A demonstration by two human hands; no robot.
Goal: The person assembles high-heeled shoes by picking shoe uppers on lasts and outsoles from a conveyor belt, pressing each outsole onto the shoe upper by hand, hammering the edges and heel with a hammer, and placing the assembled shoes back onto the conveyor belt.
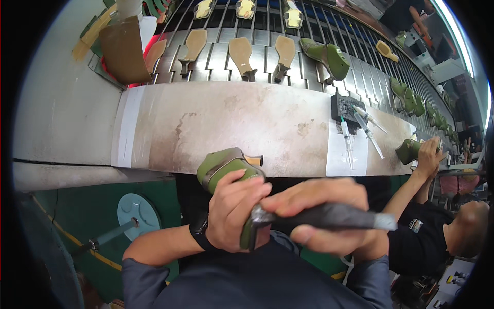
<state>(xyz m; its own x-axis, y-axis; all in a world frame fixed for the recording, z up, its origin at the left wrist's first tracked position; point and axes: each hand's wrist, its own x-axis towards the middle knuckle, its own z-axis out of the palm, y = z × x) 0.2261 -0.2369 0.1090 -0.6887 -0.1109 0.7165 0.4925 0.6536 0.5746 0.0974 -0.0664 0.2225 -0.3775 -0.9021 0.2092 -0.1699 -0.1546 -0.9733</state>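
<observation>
A green heeled shoe (pixel 220 170) with a strap across its front is held over the near edge of the workbench. My left hand (pixel 234 208) wraps round its middle, fingers closed on it. The heel shows beyond my fingers. My right hand (pixel 329 195), smeared by motion, is closed round the dark handle of a tool (pixel 334 216). The tool's metallic end meets the back part of the shoe, close to my left fingers; its exact kind is blurred. A black band (pixel 199 229) circles my left wrist.
Behind the bench (pixel 226 118), a slatted conveyor (pixel 216 67) carries tan soles (pixel 239 54) and green shoes (pixel 334 62). Syringes (pixel 368 134) lie by a dark block (pixel 342 106) on white paper (pixel 337 159). At right, a co-worker's hand (pixel 428 154) holds another green shoe (pixel 409 150). A brown cardboard piece (pixel 123 51) stands left.
</observation>
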